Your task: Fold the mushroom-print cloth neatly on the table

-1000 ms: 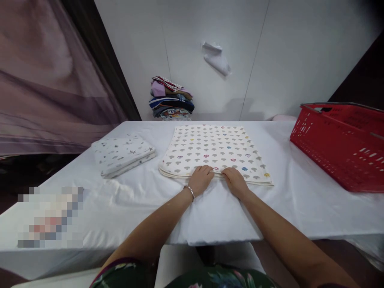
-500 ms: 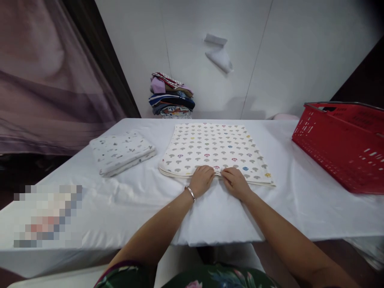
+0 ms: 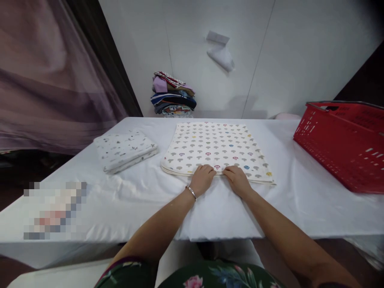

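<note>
A cream cloth with a mushroom print, seemingly a blanket, lies folded in layers on the white-covered table in front of me. My left hand and my right hand meet near the middle of its front edge, only a small gap apart. The fingers of both hands are bent over that edge and pinch it; the thumbs are mostly hidden. A silver bracelet circles my left wrist. To the left sits another folded cloth, white with small grey prints, touched by neither hand.
A red plastic basket stands at the table's right side. Behind the far edge rises a pile of folded clothes by the white wall. A blurred-out flat item lies at the front left. A curtain hangs at left.
The blanket's front edge, slightly raised between my fingers before, now lies flatter. My hands stay at almost the same spot on it. The whole view has shifted a little.
</note>
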A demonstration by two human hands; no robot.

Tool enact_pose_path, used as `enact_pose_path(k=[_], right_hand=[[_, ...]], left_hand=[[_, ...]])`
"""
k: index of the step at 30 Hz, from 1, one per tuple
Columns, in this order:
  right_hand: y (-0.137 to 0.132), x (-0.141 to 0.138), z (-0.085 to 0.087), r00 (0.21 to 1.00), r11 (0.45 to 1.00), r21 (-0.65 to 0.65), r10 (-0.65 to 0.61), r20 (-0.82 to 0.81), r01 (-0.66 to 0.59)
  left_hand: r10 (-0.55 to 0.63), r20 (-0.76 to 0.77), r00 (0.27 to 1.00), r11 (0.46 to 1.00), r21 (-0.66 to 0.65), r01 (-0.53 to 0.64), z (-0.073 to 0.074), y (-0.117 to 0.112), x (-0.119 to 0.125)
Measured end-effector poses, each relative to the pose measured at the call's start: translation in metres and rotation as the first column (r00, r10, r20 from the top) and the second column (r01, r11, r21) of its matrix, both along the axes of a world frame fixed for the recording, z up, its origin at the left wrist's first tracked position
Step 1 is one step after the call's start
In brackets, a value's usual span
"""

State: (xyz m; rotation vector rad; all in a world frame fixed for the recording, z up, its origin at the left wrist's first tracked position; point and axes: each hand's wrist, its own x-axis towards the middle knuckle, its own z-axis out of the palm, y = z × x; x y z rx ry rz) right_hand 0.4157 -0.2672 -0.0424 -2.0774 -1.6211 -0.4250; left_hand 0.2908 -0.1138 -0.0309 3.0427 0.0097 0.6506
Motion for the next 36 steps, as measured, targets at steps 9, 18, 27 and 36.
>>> enact_pose_path(k=[9, 18, 27, 36], right_hand=[[0.002, 0.001, -0.003, 1.000, 1.000, -0.022, 0.003, 0.013, -0.003], [0.000, -0.003, 0.000, 1.000, 0.998, -0.054, 0.008, -0.011, -0.009], [0.004, -0.007, 0.008, 0.994, 0.992, -0.095, -0.082, 0.072, 0.089], [0.009, 0.005, 0.014, 0.994, 0.994, -0.034, -0.101, 0.048, 0.103]], left_hand=[[0.029, -0.035, 0.999, 0.999, -0.040, -0.031, 0.003, 0.003, -0.009], [0.046, -0.008, 0.999, 0.992, 0.115, -0.044, -0.007, 0.005, 0.000], [0.100, 0.040, 0.994, 0.994, -0.044, -0.098, 0.003, 0.008, 0.003], [0.019, -0.058, 0.998, 0.998, 0.066, -0.015, 0.006, -0.010, -0.012]])
